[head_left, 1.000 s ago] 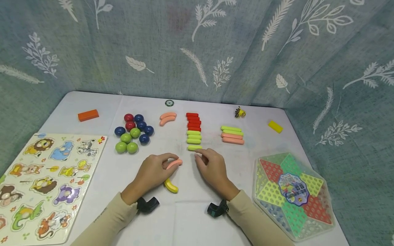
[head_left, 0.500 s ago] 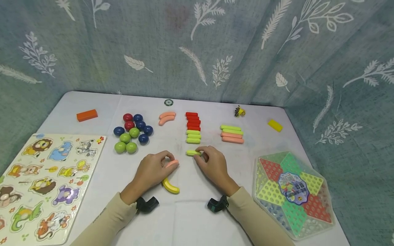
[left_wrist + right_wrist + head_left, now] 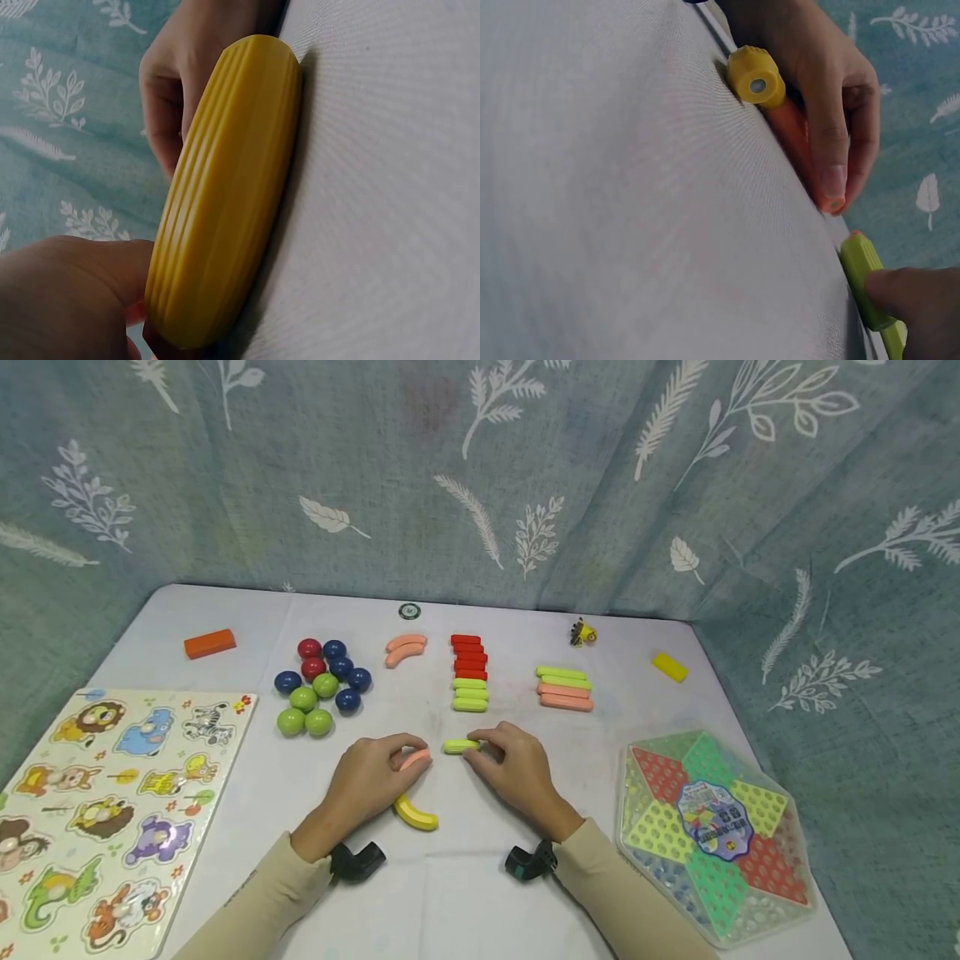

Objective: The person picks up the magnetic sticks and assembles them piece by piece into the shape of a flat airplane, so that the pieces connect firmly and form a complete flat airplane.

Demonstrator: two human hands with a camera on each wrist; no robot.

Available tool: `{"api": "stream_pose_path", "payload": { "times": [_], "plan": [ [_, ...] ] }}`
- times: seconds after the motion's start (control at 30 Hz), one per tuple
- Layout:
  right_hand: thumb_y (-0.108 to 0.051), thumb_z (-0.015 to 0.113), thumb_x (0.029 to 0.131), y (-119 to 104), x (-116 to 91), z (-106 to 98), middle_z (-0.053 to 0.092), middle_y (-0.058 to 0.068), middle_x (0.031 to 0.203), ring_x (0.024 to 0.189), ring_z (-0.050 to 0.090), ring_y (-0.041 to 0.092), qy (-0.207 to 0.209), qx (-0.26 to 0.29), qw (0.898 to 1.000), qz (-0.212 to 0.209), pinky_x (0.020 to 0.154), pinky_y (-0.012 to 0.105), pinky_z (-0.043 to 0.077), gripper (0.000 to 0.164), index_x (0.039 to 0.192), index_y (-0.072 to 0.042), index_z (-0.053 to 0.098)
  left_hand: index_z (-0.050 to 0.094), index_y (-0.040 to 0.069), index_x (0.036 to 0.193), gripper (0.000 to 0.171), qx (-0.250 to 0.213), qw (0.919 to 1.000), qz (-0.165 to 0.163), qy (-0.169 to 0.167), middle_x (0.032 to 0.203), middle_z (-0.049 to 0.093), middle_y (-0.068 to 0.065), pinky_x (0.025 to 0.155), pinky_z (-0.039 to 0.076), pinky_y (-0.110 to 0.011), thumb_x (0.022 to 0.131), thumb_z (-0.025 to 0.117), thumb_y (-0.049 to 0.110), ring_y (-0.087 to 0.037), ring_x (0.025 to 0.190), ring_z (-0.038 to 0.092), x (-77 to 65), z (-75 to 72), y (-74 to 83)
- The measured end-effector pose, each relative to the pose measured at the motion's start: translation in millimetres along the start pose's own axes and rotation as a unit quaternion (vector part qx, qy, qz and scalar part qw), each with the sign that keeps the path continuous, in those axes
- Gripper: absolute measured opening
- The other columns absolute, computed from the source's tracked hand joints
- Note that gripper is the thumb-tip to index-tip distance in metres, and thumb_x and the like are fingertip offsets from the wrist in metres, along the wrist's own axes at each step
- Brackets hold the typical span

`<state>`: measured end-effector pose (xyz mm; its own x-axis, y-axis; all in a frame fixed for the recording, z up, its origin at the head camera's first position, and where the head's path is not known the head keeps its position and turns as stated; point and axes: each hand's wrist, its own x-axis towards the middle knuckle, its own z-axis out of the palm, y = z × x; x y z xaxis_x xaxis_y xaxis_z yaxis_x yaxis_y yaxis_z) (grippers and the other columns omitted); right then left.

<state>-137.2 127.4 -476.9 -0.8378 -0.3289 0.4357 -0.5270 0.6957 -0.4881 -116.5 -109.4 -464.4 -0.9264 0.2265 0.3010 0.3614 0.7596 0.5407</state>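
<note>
In the head view my left hand (image 3: 371,777) pinches a salmon-pink toy rod (image 3: 414,759) between thumb and fingers. A curved yellow toy rod (image 3: 416,816) lies just below that hand; the right wrist view shows a grey disc in the end of this yellow rod (image 3: 756,84), which sits against the salmon rod (image 3: 789,139). Across a small gap, my right hand (image 3: 517,767) holds the right end of a short light-green rod (image 3: 456,747) with thumb and fingertips. The ribbed yellow rod (image 3: 225,195) fills the left wrist view and partly hides both hands.
Red rods (image 3: 468,657) and green rods (image 3: 470,693) form a column behind the hands. Curved pink rods (image 3: 406,652), coloured balls (image 3: 318,685) and an animal puzzle board (image 3: 127,777) are leftward. Mixed rods (image 3: 564,687) and a hexagonal game box (image 3: 712,835) are on the right.
My right hand has gripped the light-green rod and drawn it leftward and nearer to me, away from the column. My left hand keeps the salmon rod, shifting slightly left.
</note>
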Motion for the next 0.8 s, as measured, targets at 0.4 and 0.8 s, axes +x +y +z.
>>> {"api": "stream_pose_path", "payload": {
  "times": [0.4,0.8],
  "plan": [
    [-0.036,0.072,0.082,-5.3,-2.7,-0.4,0.040,-0.012,0.061,0.054,0.035,0.001,-0.015,0.017,0.998,-0.056,0.047,0.021,0.026,0.023,0.101,-0.023,0.072,0.072,0.025,0.095,0.019,-0.013,0.9996,0.023,-0.003,0.048,0.034,0.014,0.043,0.024,-0.025,0.081,0.072,0.038,-0.004,0.044,0.032,0.2,-0.6,2.7],
    [-0.037,0.071,0.082,-7.2,-3.5,1.9,0.035,-0.014,0.051,0.045,0.029,0.001,-0.017,0.003,0.999,-0.050,0.044,0.020,0.021,0.024,0.103,-0.025,0.071,0.072,0.024,0.094,0.019,-0.009,0.9997,0.025,0.001,0.049,0.034,0.014,0.043,0.024,-0.025,0.081,0.073,0.037,-0.004,0.044,0.032,-0.2,1.7,0.9]
  ]
}}
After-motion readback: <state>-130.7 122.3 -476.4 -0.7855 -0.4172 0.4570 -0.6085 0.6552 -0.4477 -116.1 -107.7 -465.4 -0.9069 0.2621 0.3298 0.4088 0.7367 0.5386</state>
